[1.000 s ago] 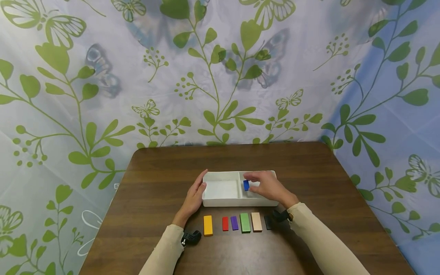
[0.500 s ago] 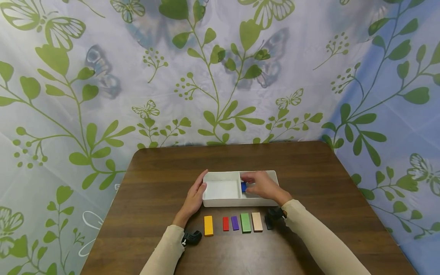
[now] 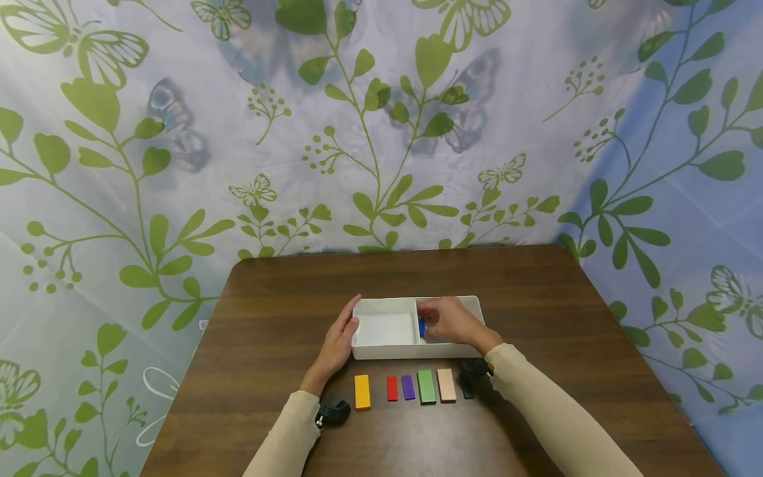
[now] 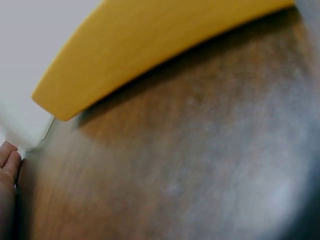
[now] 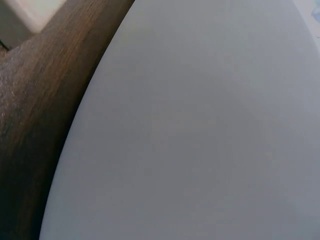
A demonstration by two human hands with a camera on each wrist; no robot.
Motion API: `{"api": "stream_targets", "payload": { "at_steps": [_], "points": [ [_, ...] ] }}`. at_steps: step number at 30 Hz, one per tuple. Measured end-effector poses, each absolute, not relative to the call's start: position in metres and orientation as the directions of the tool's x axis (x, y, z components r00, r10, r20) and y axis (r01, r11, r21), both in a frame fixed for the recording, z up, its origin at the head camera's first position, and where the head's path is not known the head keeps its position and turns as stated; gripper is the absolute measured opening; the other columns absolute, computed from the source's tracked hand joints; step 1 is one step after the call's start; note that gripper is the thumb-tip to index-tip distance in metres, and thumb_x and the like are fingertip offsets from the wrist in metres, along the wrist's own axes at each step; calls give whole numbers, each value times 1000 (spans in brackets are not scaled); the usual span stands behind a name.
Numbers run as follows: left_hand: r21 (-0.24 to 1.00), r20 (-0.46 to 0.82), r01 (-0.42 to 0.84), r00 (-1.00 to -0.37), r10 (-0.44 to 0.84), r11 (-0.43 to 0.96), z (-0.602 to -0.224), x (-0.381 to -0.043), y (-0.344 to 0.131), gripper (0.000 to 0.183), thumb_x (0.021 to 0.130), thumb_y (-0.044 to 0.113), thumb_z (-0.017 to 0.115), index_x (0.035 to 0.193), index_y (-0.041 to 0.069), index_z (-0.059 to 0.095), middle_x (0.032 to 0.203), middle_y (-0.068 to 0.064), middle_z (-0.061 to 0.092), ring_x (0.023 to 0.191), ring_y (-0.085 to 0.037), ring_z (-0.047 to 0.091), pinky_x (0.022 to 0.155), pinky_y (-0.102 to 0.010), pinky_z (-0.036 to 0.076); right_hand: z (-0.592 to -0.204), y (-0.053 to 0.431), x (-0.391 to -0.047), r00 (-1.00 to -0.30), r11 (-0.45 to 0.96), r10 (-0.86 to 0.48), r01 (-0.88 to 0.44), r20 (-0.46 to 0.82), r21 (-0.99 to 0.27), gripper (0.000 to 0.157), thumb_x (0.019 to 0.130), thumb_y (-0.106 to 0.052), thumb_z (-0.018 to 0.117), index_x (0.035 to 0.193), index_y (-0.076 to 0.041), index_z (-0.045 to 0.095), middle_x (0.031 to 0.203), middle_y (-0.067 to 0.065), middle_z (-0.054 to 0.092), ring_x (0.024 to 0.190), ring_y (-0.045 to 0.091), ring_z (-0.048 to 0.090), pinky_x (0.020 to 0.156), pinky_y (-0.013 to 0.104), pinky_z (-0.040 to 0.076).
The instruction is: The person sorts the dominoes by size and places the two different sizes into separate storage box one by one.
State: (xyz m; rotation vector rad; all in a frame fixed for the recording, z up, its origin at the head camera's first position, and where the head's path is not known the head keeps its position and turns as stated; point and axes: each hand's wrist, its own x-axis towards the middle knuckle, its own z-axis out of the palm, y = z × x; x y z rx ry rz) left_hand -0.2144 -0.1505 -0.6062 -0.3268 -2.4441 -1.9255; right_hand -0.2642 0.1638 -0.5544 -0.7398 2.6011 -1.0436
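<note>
A white two-compartment box [image 3: 393,352] sits on the table. My left hand [image 3: 335,343] rests along its left end, fingers fairly straight and thumb at the rim. Inside the smaller right compartment, my right hand [image 3: 456,322] pinches a blue block [image 3: 421,327] close against the divider, and the fingers cover much of that block. In the left wrist view, fingertips [image 4: 11,162] of the left hand show beside the box at the lower left. The box's pale outer wall [image 5: 190,120] fills most of the right wrist view, which shows neither the right hand nor the blue block.
In front of the box lies a row of blocks: yellow [image 3: 361,392], red [image 3: 391,388], purple [image 3: 408,387], green [image 3: 426,387], beige [image 3: 446,385] and black [image 3: 467,387], the last partly behind the right wrist camera. Patterned cloth [image 3: 381,132] hangs behind the brown table [image 3: 286,285].
My right hand has moved slightly left and lowered the blue block into the right compartment, up to the divider. The left hand has stayed at the box's left end.
</note>
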Motion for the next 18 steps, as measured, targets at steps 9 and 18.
{"api": "stream_targets", "payload": {
  "at_steps": [9,18],
  "points": [
    [958,148,180,-977,151,223,-607,-216,-150,53,118,14,44,170,21,41,178,-2,37,165,-30,34,134,-64,24,-552,161,-265,-858,633,-509,-321,-66,-704,60,83,0,93,140,-3,73,135,10,77,121,28,77,105,46,62],
    [963,151,183,-975,163,200,-605,-214,-151,53,118,15,45,171,16,40,177,-1,38,166,-29,33,135,-63,23,-554,162,-264,-852,641,-522,-371,-27,-672,59,82,-4,93,138,-5,75,133,8,79,119,25,78,104,46,63]
  ]
}}
